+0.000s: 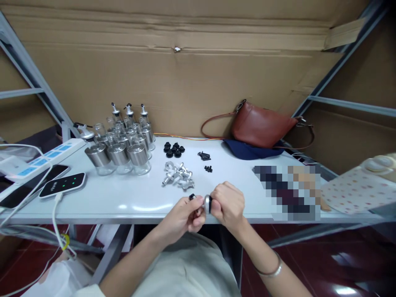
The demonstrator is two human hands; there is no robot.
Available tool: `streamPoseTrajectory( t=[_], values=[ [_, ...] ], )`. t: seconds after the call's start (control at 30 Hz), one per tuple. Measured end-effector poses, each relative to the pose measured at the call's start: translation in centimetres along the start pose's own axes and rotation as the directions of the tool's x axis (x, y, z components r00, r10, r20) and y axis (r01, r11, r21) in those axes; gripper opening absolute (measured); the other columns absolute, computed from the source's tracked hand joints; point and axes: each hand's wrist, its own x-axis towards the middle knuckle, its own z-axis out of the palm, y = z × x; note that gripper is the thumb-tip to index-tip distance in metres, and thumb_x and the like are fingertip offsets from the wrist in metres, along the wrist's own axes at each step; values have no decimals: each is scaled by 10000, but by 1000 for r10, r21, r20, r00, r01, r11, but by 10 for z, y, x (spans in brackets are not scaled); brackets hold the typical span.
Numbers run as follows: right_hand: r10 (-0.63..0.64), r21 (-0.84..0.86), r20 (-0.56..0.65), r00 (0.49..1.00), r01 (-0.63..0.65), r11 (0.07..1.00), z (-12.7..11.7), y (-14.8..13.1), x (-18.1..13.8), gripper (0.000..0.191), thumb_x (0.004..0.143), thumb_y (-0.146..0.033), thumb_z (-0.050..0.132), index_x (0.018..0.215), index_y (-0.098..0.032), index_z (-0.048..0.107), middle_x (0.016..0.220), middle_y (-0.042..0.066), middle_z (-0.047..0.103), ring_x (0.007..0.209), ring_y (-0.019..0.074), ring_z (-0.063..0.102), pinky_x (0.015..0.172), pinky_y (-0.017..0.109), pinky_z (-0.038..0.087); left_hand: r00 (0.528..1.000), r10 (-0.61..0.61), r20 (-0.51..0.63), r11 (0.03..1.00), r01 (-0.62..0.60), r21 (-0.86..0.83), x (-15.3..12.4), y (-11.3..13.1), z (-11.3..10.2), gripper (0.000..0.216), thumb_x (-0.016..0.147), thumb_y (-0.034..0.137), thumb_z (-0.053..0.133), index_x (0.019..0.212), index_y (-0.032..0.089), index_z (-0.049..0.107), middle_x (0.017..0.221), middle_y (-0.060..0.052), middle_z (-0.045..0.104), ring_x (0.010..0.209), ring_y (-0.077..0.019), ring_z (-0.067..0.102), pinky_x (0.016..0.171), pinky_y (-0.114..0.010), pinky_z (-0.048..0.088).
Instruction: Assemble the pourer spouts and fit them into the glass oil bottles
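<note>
Near the table's front edge, my left hand (pixel 186 215) pinches a silver pour spout (pixel 207 204), with its black tip showing above the fingers. My right hand (pixel 229 205) is closed at the other end, its fingers against the black stopper, most of which it hides. Just beyond my hands lies a loose pile of silver pour spouts (pixel 177 176). Behind that pile are several black stoppers (pixel 173 150). Small black caps (pixel 208 169) and thin black pieces (pixel 204 156) sit in two little groups to the right.
Glass bottles with steel sleeves (pixel 118 154) stand at the left, some topped with spouts. Further left are a power strip (pixel 46 159), a phone and a cabled device (pixel 62 185). A brown bag (pixel 262 126) rests on a dark blue cap (pixel 252 150) at back right.
</note>
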Motion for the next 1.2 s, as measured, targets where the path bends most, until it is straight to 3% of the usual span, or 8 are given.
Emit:
streamPoseTrajectory(
  t=[0.2,0.37,0.47,0.6,0.8,0.9,1.03,1.2],
  values=[
    [542,291,128,830,-554,780,7,-2,-10,408,910,-279,321,507,-213,325,453,-40,332,415,96,309,458,256,259,978,206,33,797,-187,574,8,12,-6,368,884,465,428,655,177,421,574,27,485,490,-79,416,501,-212,332],
    [598,375,736,316,-927,28,10,-5,8,453,780,-547,477,506,-213,341,416,-82,263,387,55,181,378,209,147,789,432,437,-84,-447,891,1,34,-25,261,923,300,412,697,185,474,624,15,531,559,-116,471,559,-246,336],
    [405,299,896,181,-921,-249,10,-8,16,483,711,-594,547,515,-219,313,399,-117,199,382,30,100,372,189,67,646,484,590,-373,-457,807,-3,34,-34,278,926,254,405,670,181,484,583,17,542,504,-106,445,541,-259,303],
    [475,406,851,224,-854,-325,8,-12,18,498,673,-620,612,563,-198,373,433,-125,218,397,23,118,372,175,82,597,674,436,-218,-403,889,0,28,-35,277,891,285,466,640,174,505,511,31,514,457,-91,392,530,-264,284],
    [542,501,767,344,-848,-170,11,-20,14,486,752,-647,530,654,-176,466,485,-68,367,397,56,297,380,204,229,847,508,-158,644,-251,723,5,22,-26,454,856,461,450,507,184,364,436,47,366,431,-76,334,483,-242,286],
    [596,513,649,473,-851,117,12,-20,10,457,862,-590,400,650,-188,451,482,-49,401,417,85,369,430,232,328,879,406,-250,809,-219,546,9,22,-24,475,787,522,515,492,182,364,405,57,339,399,-58,291,449,-236,244],
    [420,314,295,858,-502,806,3,-7,8,236,910,-362,456,768,-192,538,677,32,586,618,153,535,595,290,451,899,290,-328,937,-196,289,13,29,-35,490,745,507,561,463,188,318,356,87,245,343,-30,205,402,-220,173],
    [88,70,117,989,-97,993,-18,16,12,223,893,-152,499,1104,-215,532,919,84,638,850,198,603,734,340,501,820,408,-403,913,-381,149,3,53,-50,453,784,481,549,528,186,318,364,100,244,331,-27,224,394,-195,210]
  ],
)
